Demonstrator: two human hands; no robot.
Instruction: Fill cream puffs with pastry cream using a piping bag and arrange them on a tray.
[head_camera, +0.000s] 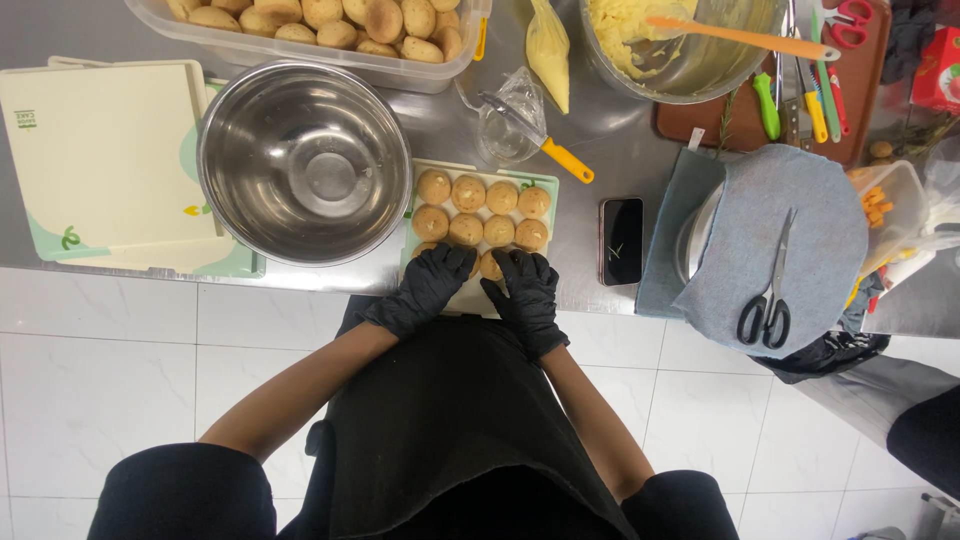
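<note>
Both my hands wear black gloves and rest on the near end of a small pale cutting board (470, 297) covered with several round golden pastry puffs (483, 211) in rows. My left hand (427, 287) lies over the near-left puffs, fingers curled on them. My right hand (527, 297) sits beside it, fingertips touching a puff (490, 265) between the two hands. Whether either hand actually grips a puff is hidden by the gloves.
An empty steel bowl (303, 163) stands left of the board, on larger pale boards (95, 160). A plastic tub of puffs (310, 45), a piping bag (547, 50) and a cream bowl with an orange spatula (690, 35) lie beyond. A phone (622, 240) and scissors (768, 290) on blue cloth are right.
</note>
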